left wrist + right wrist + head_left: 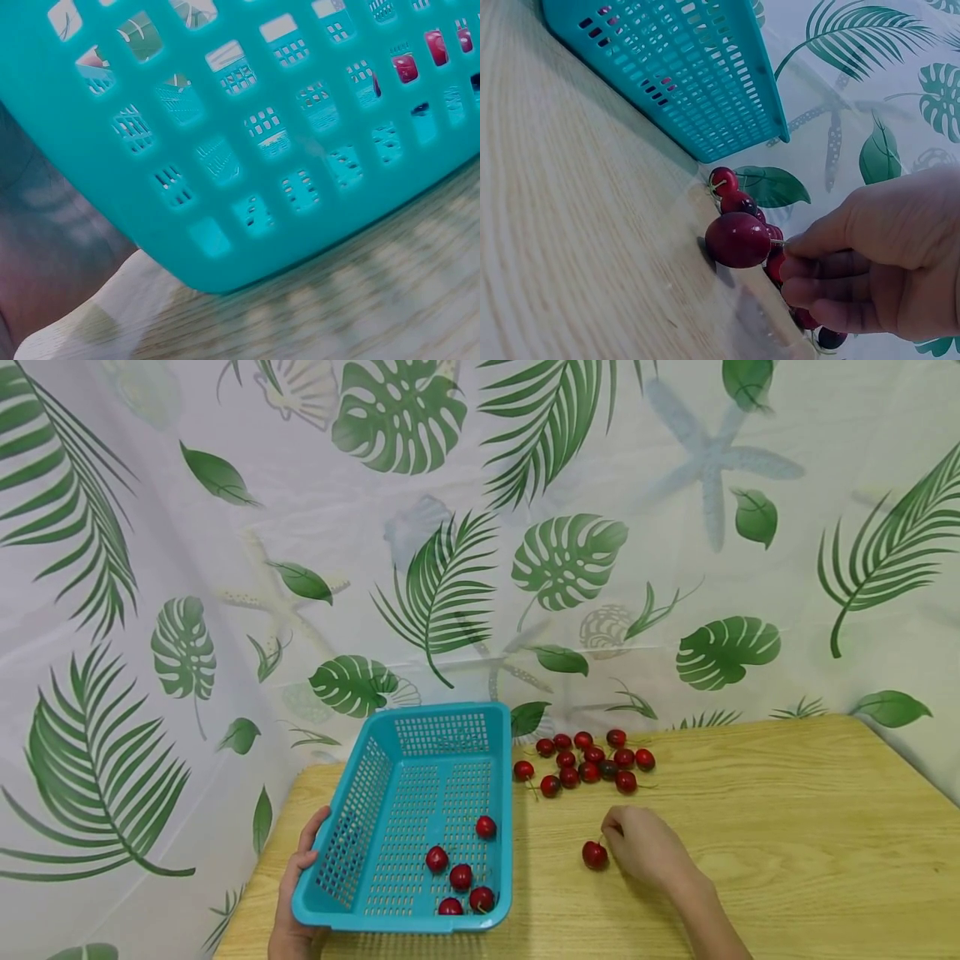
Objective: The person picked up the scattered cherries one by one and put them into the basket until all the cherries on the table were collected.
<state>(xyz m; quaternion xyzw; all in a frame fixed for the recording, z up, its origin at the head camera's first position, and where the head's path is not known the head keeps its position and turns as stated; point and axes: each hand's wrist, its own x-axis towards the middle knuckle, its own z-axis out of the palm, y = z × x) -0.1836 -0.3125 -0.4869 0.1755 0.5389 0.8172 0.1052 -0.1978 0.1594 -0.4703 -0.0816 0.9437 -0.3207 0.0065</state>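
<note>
My left hand (294, 893) holds the left side of a blue plastic basket (300, 906), fingers over its rim. Several red cherries (461, 877) lie at the near right end inside it; a few show through the holes in the left wrist view. To the right of the basket, my right hand (647, 847) pinches the stem of a dark red cherry (737, 240) between thumb and forefinger. That cherry hangs close over the wooden table in the right wrist view. Behind it, a loose group of cherries (589, 772) with stems lies by the basket's far right corner.
The light wooden table (795, 835) extends to the right of my right hand. At its back edge hangs a white cloth (465, 635) printed with green leaves, starfish and shells, which also covers the left side.
</note>
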